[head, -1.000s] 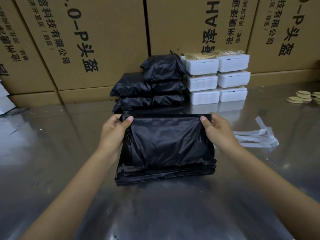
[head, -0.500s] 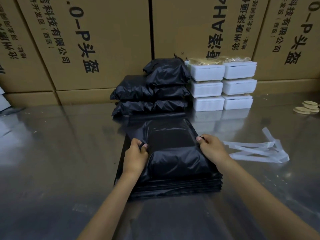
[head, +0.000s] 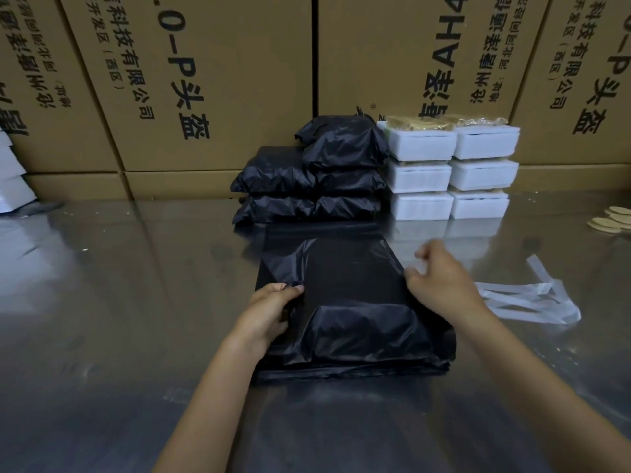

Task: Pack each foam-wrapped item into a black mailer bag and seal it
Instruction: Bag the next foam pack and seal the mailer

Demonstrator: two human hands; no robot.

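shiny steel tabletop [head: 136,302] carries a stack of empty bags with the filled bag [head: 355,319] on top, thin, slippery, light; left hand [head: 269,312] pinches its flap edge, right hand [head: 440,281] fingers curled at the opposite edge, blurred.

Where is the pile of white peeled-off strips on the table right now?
In the head view, the white strips lie on the steel table, just right of the right hand.
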